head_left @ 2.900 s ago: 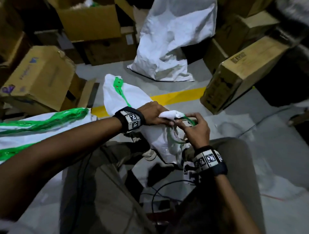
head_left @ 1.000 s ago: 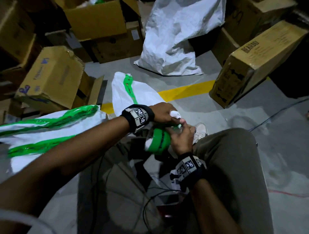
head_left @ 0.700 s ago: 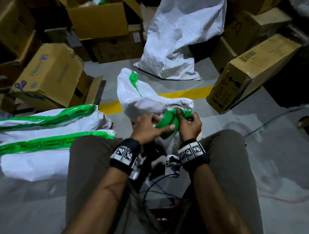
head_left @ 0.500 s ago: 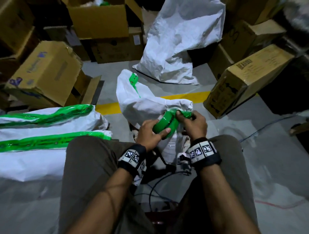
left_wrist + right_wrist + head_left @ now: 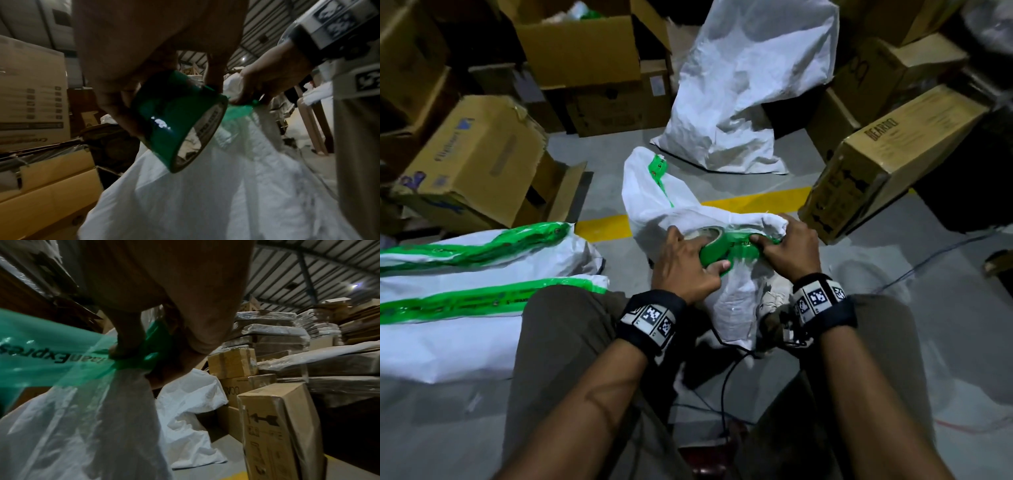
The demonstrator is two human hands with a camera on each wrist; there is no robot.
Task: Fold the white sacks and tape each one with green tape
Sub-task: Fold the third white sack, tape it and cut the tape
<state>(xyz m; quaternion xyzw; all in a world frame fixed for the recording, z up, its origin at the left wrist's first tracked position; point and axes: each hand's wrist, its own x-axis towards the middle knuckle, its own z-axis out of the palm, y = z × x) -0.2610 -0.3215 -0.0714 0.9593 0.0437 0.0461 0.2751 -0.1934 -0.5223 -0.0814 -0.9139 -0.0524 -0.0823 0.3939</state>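
Observation:
A white sack lies between my knees, its folded end bunched up at my hands. My left hand grips a roll of green tape against the sack; the same roll fills the left wrist view. A short strip of tape runs from the roll to my right hand, which pinches the tape end onto the sack's folded edge. In the right wrist view the printed green tape stretches left from my thumb, over the sack.
Two taped white sacks lie stacked on the floor at my left. A bigger white sack stands behind. Cardboard boxes crowd the left and back, another box at the right. A yellow floor line and cables cross the grey floor.
My left arm came back from across my body to my own side. The roll went from beneath the sack to its top, and the tape strip between my hands grew longer.

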